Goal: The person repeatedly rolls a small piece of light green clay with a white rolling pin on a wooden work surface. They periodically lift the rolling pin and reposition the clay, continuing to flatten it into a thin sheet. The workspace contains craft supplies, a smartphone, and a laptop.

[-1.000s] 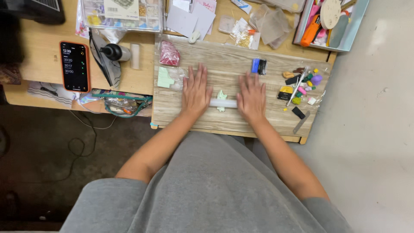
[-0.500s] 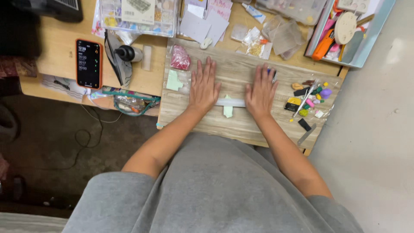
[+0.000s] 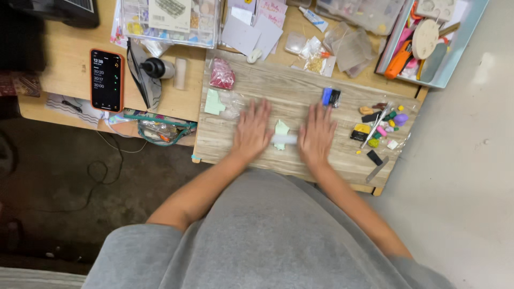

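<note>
Your left hand [image 3: 251,131] and right hand [image 3: 317,134] both lie flat, palms down, fingers spread, on a clear roller [image 3: 284,139] that runs between them across the wooden board [image 3: 278,85]; neither hand is closed round it, they just press on its ends; both are blurred, so finer finger detail can't be told; under the roller, approx. mid-board, sits a pale green clay piece [image 3: 281,128], partly covered; a 2nd pale green piece [image 3: 214,103] lies at the board's left edge, w/ a bag of pink bits [image 3: 221,74] just above it; a blue and black block [image 3: 331,97] sits near your right fingertips; small coloured clay lumps and tools [image 3: 380,126] cluster at the right end, well apart from your hands; a phone w/ orange case [image 3: 106,80] lies on the desk, left of the board.
</note>
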